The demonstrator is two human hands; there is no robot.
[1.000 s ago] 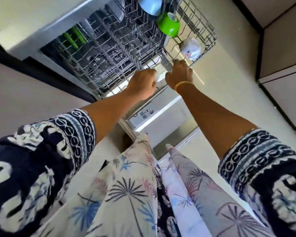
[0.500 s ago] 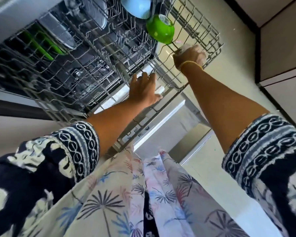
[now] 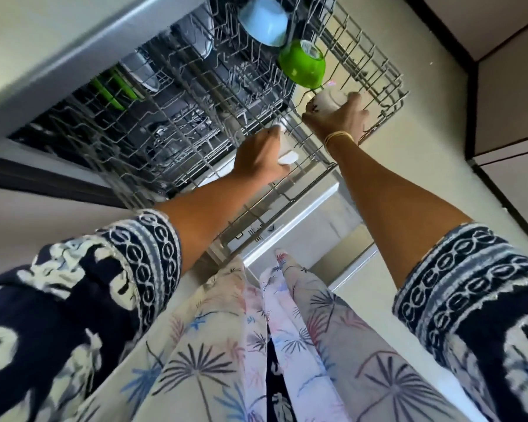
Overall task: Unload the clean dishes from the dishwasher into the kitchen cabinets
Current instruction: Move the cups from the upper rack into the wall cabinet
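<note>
Since half a second ago the white cup (image 3: 328, 100) sits deeper in the right hand (image 3: 337, 120), whose fingers curl round it at the upper rack (image 3: 387, 83) corner. Its axis looks tilted, mouth direction unclear. Just beyond the hand wait a green bowl (image 3: 302, 63) and blue bowl (image 3: 264, 22); unloading has barely begun. The left hand (image 3: 261, 158) grips the rack's white handle (image 3: 287, 155).

Your right hand (image 3: 337, 118) holds a small white cup (image 3: 328, 100) at the right side of the grey wire rack (image 3: 375, 71). Your left hand (image 3: 261, 156) grips the rack's white handle (image 3: 287, 156). A shiny green bowl (image 3: 302, 67) and a light blue bowl (image 3: 264, 22) sit farther back.
</note>
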